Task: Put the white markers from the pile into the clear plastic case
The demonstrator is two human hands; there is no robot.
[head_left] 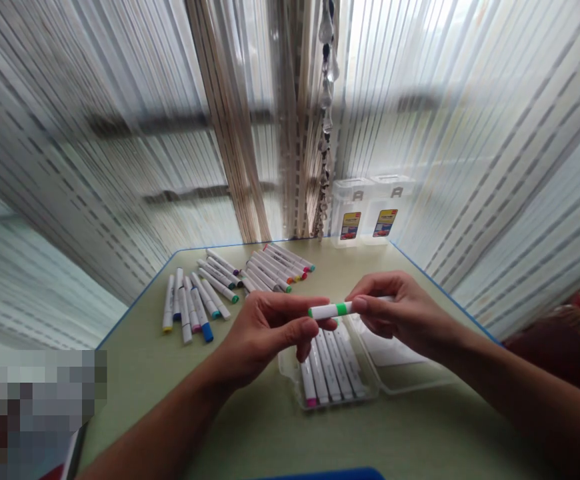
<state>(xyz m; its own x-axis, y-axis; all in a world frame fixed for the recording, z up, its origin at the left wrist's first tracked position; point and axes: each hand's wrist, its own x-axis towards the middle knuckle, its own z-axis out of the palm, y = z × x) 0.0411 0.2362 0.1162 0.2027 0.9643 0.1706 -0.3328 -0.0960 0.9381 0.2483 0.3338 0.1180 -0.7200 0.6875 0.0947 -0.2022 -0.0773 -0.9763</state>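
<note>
A white marker [326,311] with a green end and a green band is held level above an open clear case. My left hand [270,328] has its thumb and fingers closed about the green end. My right hand [390,303] pinches the marker's other end between thumb and fingers. Below them, the clear plastic case [340,404] lies on the table with several white markers [329,373] side by side in it, one with a pink end. Its transparent lid [410,383] is folded out to the right, partly behind my right hand and forearm.
Loose white markers with coloured ends lie in a left group [187,303] and a middle group [275,267] on the green table [250,427]. Two clear cases [365,210] with labels stand at the back. String curtains [250,133] hang behind the table's blue edge.
</note>
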